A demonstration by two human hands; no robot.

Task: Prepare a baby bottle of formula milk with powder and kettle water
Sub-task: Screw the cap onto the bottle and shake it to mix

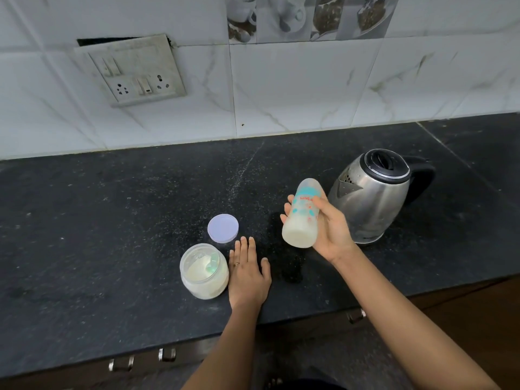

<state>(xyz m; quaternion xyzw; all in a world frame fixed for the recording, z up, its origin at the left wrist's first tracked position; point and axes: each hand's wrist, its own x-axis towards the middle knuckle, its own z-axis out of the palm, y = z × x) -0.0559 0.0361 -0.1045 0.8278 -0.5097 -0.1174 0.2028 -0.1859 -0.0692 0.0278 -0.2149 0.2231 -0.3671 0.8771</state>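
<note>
Right hand (329, 229) gripped milky bottle (302, 213), tilted, beside kettle (371, 195). Left hand (247, 273) lay flat, fingers straight, on worktop (112, 220) beside open powder jar (204, 271).

On the counter (112, 220), the lid (223, 228) lies behind the jar (204, 271), with the kettle (371, 195) well right.

Tilted milky bottle (302, 213) in right hand (330, 229) — left hand (247, 273) flat.

bottle (302, 220) top: blurred | kettle (371, 198) handle: partly hidden behind body | picture tiles (309, 18): cut by top edge
</note>
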